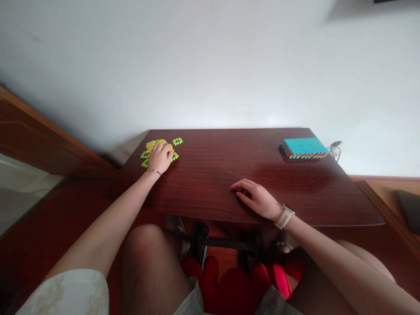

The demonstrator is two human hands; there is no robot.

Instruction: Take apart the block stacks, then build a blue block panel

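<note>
Tiles of yellow and lime-green interlocking plastic (pixel 156 151) lie in a loose heap near the far left corner of our dark red wooden table (pixel 213 170), and our left hand (pixel 160 158) sits on top of them, covering much of the heap. Our left fingers (pixel 166 149) curve down over the tiles, though we cannot tell from this view whether they grip any tile or only rest there. One lime-green tile (pixel 177 141) lies just to the right of the heap, apart from it. A thin beaded bracelet (pixel 153 172) circles our left wrist. Our right hand (pixel 254 197) rests on the wood near the table's near edge, well apart from the heap, with its fingers (pixel 239 187) curled loosely together and nothing visible in them. A white watch (pixel 285 216) sits on that wrist. Toward the far right corner, a flat stack of tiles (pixel 303 148) lies with turquoise on top and red, green and dark layers beneath, and a dark cable (pixel 334 149) loops just behind it. Below the table's edge we see our thigh (pixel 151 271), a black metal bar (pixel 226 243) and a red padded shape (pixel 226 288), while a white wall (pixel 197 65) rises beyond the table.
</note>
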